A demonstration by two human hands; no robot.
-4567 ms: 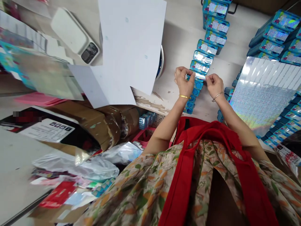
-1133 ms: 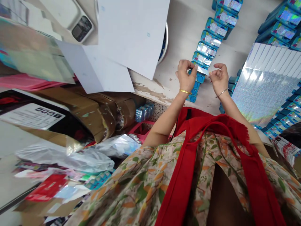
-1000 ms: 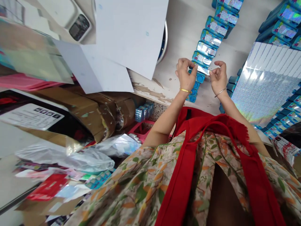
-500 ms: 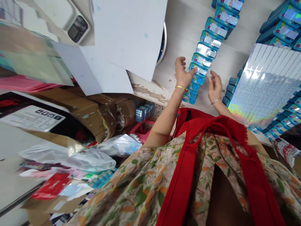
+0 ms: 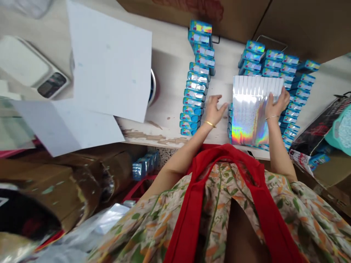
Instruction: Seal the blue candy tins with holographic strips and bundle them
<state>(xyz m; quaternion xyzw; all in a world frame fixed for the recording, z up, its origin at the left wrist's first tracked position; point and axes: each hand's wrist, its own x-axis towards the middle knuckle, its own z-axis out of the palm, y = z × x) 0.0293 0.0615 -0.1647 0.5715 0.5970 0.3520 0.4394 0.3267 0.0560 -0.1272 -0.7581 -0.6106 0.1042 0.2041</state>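
Observation:
My left hand (image 5: 215, 110) hovers with its fingers apart, just right of a row of small blue boxes (image 5: 193, 95). The farther boxes carry shiny silver strips on their upturned ends; the nearest few show plain blue ends. My right hand (image 5: 276, 105) is over the right edge of a rainbow-silver sticker sheet (image 5: 248, 113), thumb and fingers spread. Its fingertips are at the sheet's upper right part; I see nothing held. The sheet has narrow strips along its top and lies on more blue boxes (image 5: 297, 95) standing in several rows.
White sheets (image 5: 109, 65) cover part of a round container (image 5: 153, 87) at the left. Beyond them lies a white device with a dark display (image 5: 53, 84). Cardboard boxes (image 5: 236, 18) stand at the back, others (image 5: 90, 182) below the table edge. A turquoise basin (image 5: 341, 128) is far right.
The view has swung to the right. My right hand has gone from beside the box row to the sticker sheet. My left hand has come off the boxes and sits right of them.

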